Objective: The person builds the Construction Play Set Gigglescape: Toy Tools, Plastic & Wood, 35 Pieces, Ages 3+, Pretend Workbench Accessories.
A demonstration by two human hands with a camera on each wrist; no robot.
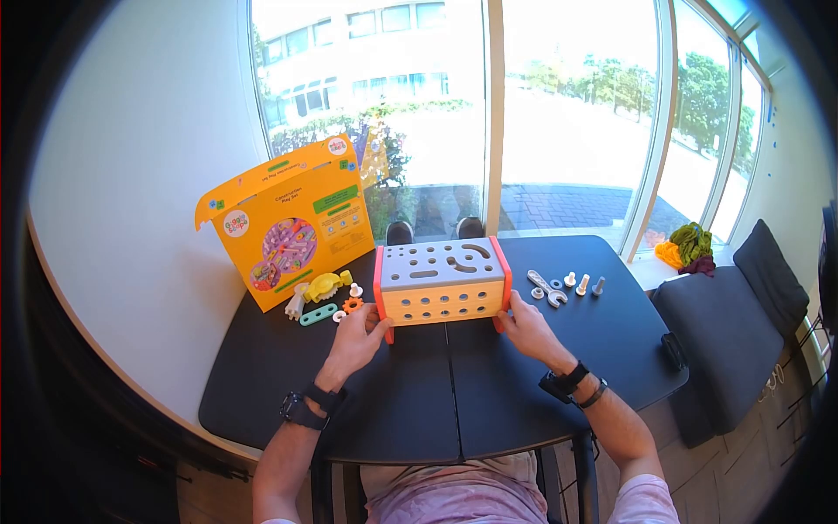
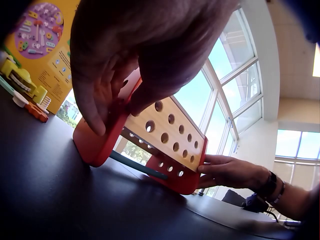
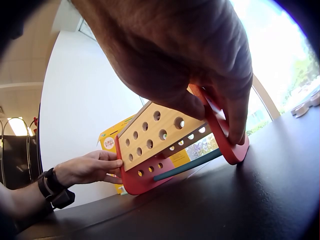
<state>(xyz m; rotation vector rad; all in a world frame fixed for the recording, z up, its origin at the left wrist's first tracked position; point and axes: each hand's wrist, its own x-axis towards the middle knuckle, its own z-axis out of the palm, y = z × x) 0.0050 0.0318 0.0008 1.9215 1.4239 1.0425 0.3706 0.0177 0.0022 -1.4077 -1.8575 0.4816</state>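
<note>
Head view: Toy workbench [image 1: 445,307], with grey top pierced by holes and slots, pale wooden front with two rows of round holes, and red end panels [image 1: 379,288], on the black tabletop [image 1: 541,384], straddling its centre seam. Left hand [image 1: 356,339] grips the left end panel low at its front edge; right hand [image 1: 531,330] grips the right end panel likewise. Beside the left hand: teal flat strip with holes [image 1: 318,314], orange toothed gear [image 1: 352,305], yellow plastic piece [image 1: 323,286] and small white pieces. Behind these, a yellow printed cardboard box [image 1: 323,205] stands tilted. Right of the workbench, apart from it: grey toy wrench [image 1: 548,288], two cream bolts [image 1: 583,284] and one grey bolt [image 1: 598,286].

Left wrist view: Left hand in foreground, thumb on the inner side of the near panel, fingers on its outer side. Teal rod [image 2: 137,166] runs low between the panels. Right hand at the far panel, fingers against it.

Right wrist view: Right hand clasps the near panel between thumb and fingers; panel's lower edge rests on the tabletop. Left hand pinches the far panel's edge.
</note>
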